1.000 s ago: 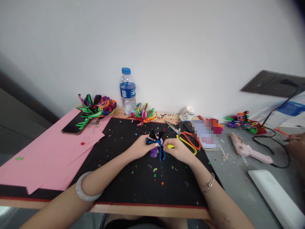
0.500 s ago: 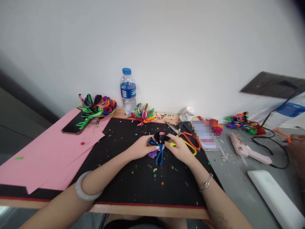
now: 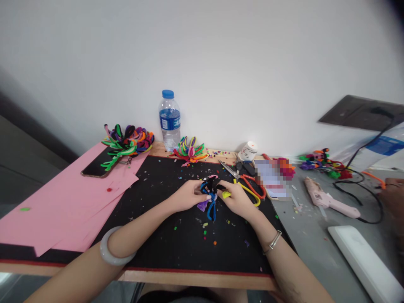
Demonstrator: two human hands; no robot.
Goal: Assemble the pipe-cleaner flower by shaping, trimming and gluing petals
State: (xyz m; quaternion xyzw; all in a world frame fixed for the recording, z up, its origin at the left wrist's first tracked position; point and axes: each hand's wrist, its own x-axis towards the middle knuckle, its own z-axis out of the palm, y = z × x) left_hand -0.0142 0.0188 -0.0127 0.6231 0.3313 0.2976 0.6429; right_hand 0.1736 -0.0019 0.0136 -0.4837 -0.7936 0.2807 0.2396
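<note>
A person seated at a craft desk held a small pipe-cleaner flower (image 3: 211,192) between both hands, just above the middle of a black work mat (image 3: 164,235) littered with coloured scraps. The left hand (image 3: 186,196) closed on the piece from its own side, thumb and forefinger pinching the knot where the loops met; the right hand (image 3: 237,198) met it from the opposite side, fingertips pressed together on the black petals at the top, a yellow-green loop showing against its knuckles. The flower sat squarely between the two grips, touching both, neither hand nearer than the other. Its long axis ran towards the worker: black loops pointed away to the wall, a blue loop hung down towards the mat's near edge, and a purple one jutted beneath the left thumb.

Just beside the right hand lay scissors (image 3: 249,185) with orange and yellow handles. Well apart to the right, on the grey table, lay a pink glue gun (image 3: 328,200) with its black cord. Against the wall stood a water bottle (image 3: 169,120), flanked by finished flowers (image 3: 128,143). A phone (image 3: 96,168) lay on pink paper (image 3: 57,206) at the left. Another person's hand (image 3: 391,193) showed at the far right edge.
</note>
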